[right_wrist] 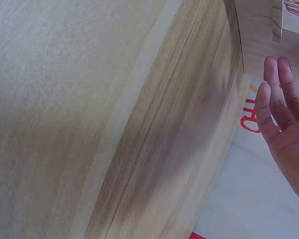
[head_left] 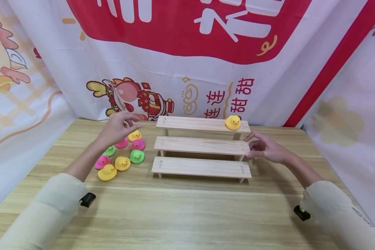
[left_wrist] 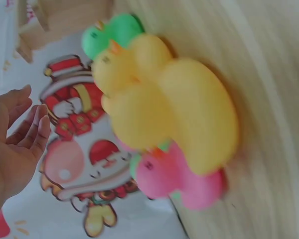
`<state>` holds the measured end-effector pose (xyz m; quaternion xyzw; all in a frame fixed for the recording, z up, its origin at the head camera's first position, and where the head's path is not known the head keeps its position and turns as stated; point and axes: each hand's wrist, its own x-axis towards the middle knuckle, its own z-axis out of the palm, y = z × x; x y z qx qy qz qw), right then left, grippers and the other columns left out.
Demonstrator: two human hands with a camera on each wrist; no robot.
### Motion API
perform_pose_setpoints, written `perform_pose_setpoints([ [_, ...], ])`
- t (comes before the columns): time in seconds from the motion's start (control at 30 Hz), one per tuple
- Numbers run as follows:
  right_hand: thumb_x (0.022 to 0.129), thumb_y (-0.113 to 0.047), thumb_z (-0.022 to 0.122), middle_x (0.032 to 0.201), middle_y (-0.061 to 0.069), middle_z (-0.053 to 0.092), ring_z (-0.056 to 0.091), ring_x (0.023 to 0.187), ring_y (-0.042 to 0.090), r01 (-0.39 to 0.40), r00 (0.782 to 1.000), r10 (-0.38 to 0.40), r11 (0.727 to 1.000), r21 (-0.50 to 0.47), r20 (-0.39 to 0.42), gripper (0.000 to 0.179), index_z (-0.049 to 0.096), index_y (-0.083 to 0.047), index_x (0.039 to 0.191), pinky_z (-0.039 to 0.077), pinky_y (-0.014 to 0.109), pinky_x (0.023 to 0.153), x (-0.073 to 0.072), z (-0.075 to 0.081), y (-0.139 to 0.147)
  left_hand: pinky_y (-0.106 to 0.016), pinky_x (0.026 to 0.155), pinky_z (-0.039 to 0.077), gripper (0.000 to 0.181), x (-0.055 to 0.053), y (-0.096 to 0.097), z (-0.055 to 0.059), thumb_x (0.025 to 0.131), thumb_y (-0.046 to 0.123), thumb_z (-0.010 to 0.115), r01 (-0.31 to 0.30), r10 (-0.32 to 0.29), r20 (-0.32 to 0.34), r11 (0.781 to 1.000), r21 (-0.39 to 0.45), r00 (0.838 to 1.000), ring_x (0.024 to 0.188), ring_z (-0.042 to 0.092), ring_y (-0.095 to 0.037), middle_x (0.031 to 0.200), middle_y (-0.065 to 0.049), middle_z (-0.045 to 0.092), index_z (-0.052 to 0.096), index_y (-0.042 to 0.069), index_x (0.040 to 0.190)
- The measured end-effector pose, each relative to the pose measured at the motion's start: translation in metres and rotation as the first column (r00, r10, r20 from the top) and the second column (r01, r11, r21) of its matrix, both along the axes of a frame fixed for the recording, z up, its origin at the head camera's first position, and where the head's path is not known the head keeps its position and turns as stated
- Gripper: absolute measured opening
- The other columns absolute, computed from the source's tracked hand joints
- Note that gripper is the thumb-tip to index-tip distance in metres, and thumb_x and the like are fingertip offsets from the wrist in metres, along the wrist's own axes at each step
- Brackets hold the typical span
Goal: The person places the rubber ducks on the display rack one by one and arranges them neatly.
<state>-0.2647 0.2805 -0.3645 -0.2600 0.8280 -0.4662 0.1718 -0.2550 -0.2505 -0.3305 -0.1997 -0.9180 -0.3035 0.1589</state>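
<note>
My left hand (head_left: 118, 129) hovers over the back of a group of small rubber ducks, its fingers loosely bent and nothing in them. The group has yellow (head_left: 107, 172), green (head_left: 137, 156) and pink (head_left: 102, 162) ducks; in the left wrist view a large yellow duck (left_wrist: 199, 114) stands out. At the right end of a three-step wooden rack (head_left: 201, 166) is my right hand (head_left: 267, 148), fingertips right at the middle step's end. In the right wrist view its fingers (right_wrist: 276, 99) look fairly straight. One yellow duck (head_left: 232, 122) sits on the top step, towards the right.
The rack stands on a wood-grain table (head_left: 175, 215). Behind it hangs a printed white and red cloth (head_left: 162, 62), with more cloth along both sides. A dark clip-like piece (head_left: 88, 199) shows by the left sleeve, another (head_left: 301, 213) by the right.
</note>
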Motion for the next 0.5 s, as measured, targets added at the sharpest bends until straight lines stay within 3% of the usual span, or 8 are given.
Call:
perform_pose_setpoints([
  [0.17,0.094,0.004,0.070,0.091,0.026,0.068,0.069,0.079,0.025,-0.030,0.999,0.029,0.999,-0.038,-0.027,0.040,0.043,0.006,0.125,0.060,0.037,0.068,0.002,0.000,0.001,-0.030,0.068,0.054,0.024,-0.002,-0.022,-0.007,0.094,0.006,0.075,-0.057,0.063,0.131,0.997,-0.049,0.989,0.087,0.065,-0.033,0.108,-0.025,0.069,0.072,-0.008,0.114],
  [0.3,0.093,0.006,0.070,0.085,0.023,0.067,0.069,0.076,0.021,-0.051,0.998,0.049,0.996,-0.068,-0.045,0.040,0.045,0.007,0.124,0.061,0.036,0.068,0.002,-0.001,0.001,-0.029,0.061,0.050,0.031,-0.009,-0.037,-0.012,0.095,0.008,0.075,-0.043,0.071,0.246,0.992,-0.118,0.967,0.084,0.061,-0.029,0.112,-0.028,0.068,0.070,-0.010,0.119],
  [0.5,0.093,0.005,0.070,0.084,0.027,0.065,0.068,0.074,0.024,-0.055,0.997,0.052,0.997,-0.059,-0.061,0.039,0.045,0.006,0.123,0.060,0.036,0.066,0.001,-0.003,0.001,-0.039,0.071,0.055,0.035,-0.014,-0.053,-0.020,0.092,0.005,0.076,-0.021,0.080,0.300,0.981,-0.195,0.951,0.087,0.061,-0.032,0.116,-0.033,0.066,0.068,-0.014,0.120],
])
